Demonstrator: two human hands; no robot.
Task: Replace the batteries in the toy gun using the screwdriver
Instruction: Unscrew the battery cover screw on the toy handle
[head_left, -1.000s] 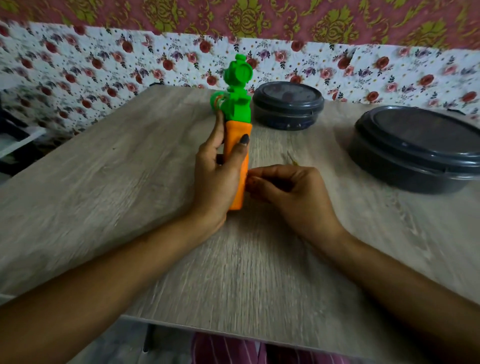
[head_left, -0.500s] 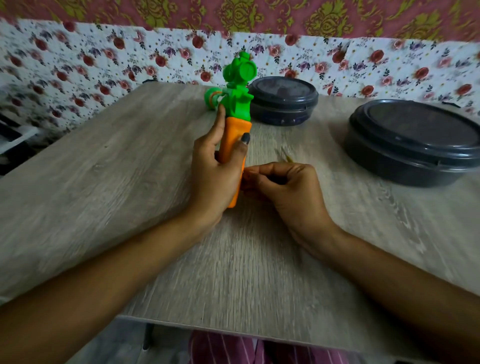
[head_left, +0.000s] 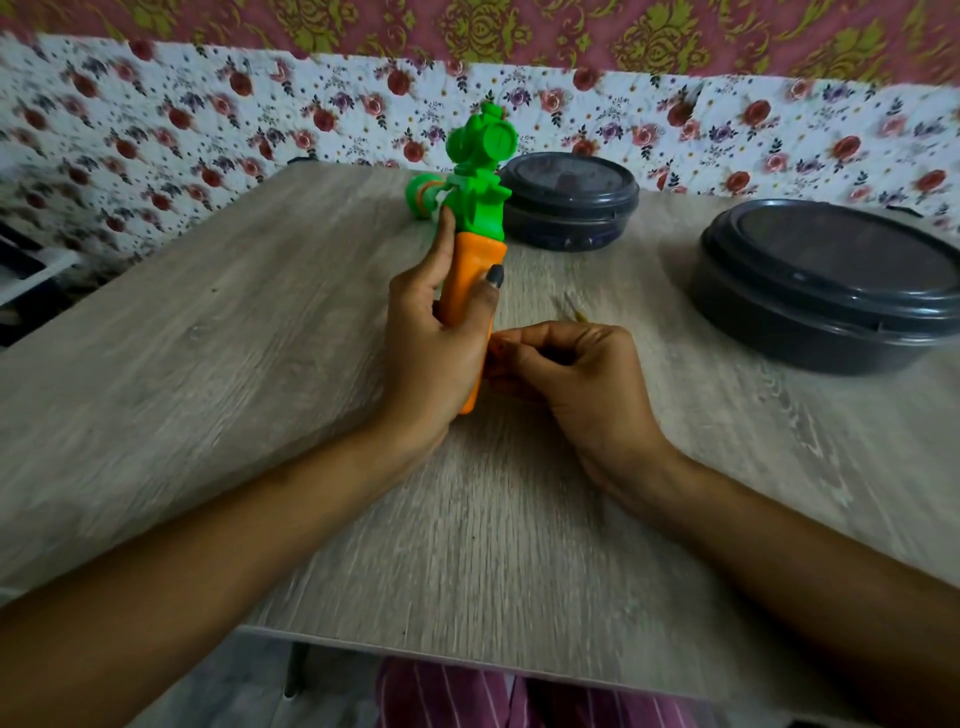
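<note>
The toy gun (head_left: 475, 270) has a green top and an orange handle and stands on end on the wooden table (head_left: 260, 364). My left hand (head_left: 441, 343) grips the orange handle, thumb on its right side and forefinger up against the green part. My right hand (head_left: 571, 379) is curled, its fingertips pinched together against the handle's lower right side. A thin yellowish end of the screwdriver (head_left: 574, 313) pokes out behind its knuckles; the rest is hidden in the hand. No batteries are visible.
Two dark round lidded containers stand on the table: a small one (head_left: 569, 200) right behind the gun and a large one (head_left: 831, 283) at the right. A floral cloth wall runs along the far edge. The table's near edge is close to my lap.
Both hands stay on the gun's handle. The gun leans a little more to the right, and my right hand's fingers have shifted slightly against the lower handle.
</note>
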